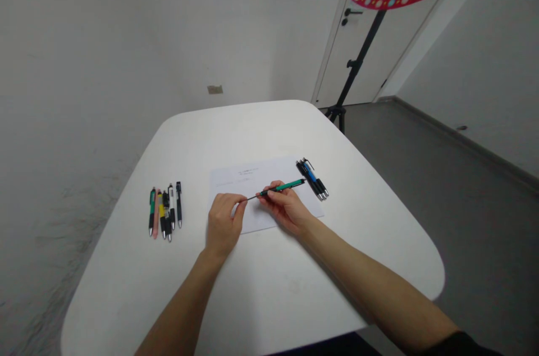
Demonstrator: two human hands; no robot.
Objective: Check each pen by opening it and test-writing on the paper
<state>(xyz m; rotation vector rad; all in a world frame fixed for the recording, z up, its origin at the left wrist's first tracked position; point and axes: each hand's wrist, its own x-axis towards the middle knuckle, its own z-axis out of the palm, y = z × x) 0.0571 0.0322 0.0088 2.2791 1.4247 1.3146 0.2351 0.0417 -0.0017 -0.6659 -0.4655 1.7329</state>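
So on the left of the worktop [261, 131] there's a cluster of pens [161, 213], roughly parallel, probably so they're easy to tell apart. Then the left hand [224, 222] has a narrow fingertip grip on a thin rod [251, 197], makes sense since it's so skinny. The right hand's [289, 211] grip holds the green pen [290, 185] above the paper [259, 222], I guess to steady it. More pens [310, 175] lie bunched at the sheet's right edge.
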